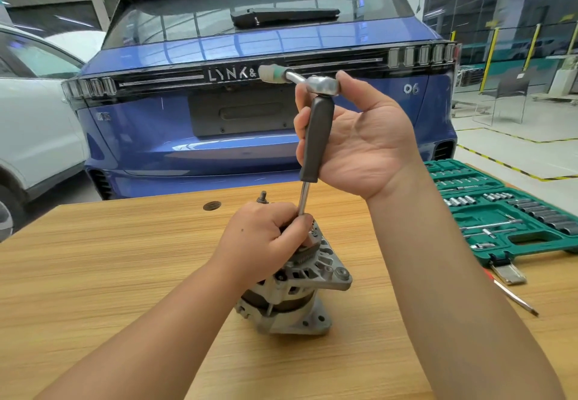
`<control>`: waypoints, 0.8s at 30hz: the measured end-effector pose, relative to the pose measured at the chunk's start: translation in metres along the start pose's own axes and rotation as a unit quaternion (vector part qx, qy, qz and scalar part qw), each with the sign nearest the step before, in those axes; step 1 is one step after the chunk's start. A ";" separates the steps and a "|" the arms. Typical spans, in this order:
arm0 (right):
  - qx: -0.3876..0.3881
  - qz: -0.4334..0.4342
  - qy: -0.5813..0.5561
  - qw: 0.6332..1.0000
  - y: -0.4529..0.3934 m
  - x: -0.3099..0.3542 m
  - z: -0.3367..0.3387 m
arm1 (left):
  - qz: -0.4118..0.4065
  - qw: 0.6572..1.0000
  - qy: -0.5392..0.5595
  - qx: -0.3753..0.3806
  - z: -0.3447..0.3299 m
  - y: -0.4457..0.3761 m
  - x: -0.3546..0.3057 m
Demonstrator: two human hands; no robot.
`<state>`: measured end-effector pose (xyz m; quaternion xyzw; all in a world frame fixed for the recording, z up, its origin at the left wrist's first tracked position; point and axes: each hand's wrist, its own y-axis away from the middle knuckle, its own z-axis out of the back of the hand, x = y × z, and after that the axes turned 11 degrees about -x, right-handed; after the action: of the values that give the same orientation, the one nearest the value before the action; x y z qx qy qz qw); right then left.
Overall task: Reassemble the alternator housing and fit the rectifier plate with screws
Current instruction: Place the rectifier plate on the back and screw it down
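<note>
A grey aluminium alternator (300, 290) stands upright on the wooden table (109, 259), near the middle. My left hand (266, 240) grips its top, fingers closed around the lower end of a steel shaft. That shaft belongs to a driver with a dark grey handle (317, 137) standing vertically on the alternator's top. A chrome ratchet (319, 84) sits on the handle's upper end, its white-and-green grip (271, 73) pointing left. My right hand (366, 137) holds the driver handle and the ratchet head, palm facing me.
A green socket set case (513, 215) lies open at the right. A screwdriver (513, 296) lies in front of it near the table's right edge. A small stud (262, 197) stands behind the alternator. A blue car (250, 102) is parked beyond the table.
</note>
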<state>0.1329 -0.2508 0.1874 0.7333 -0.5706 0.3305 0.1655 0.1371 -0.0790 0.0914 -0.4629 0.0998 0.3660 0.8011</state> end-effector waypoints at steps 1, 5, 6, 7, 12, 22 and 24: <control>-0.009 0.004 -0.006 1.000 0.000 0.000 -0.001 | -0.001 1.000 -0.003 -0.003 0.000 0.000 0.000; -0.044 0.030 -0.063 0.997 -0.004 0.000 -0.001 | 0.007 1.000 -0.023 -0.005 -0.003 -0.007 0.000; -0.050 0.035 -0.073 0.995 -0.005 0.001 0.000 | 0.014 1.000 -0.025 -0.002 -0.004 -0.009 0.000; -0.054 0.038 -0.081 0.994 -0.006 0.002 0.001 | 0.020 0.999 -0.027 0.000 -0.005 -0.012 0.001; -0.088 0.088 -0.080 0.989 -0.013 0.008 0.007 | 0.026 0.998 -0.051 0.015 -0.013 -0.025 0.005; -0.035 0.395 0.124 0.910 -0.040 -0.020 0.017 | 0.033 0.998 -0.057 0.011 -0.019 -0.034 0.017; -0.002 0.371 0.138 0.918 -0.041 -0.018 0.021 | 0.039 0.998 -0.055 0.015 -0.019 -0.035 0.017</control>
<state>0.1754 -0.2389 0.1654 0.4156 -0.7736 0.4656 0.1095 0.1762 -0.0965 0.0957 -0.4256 0.0788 0.4204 0.7974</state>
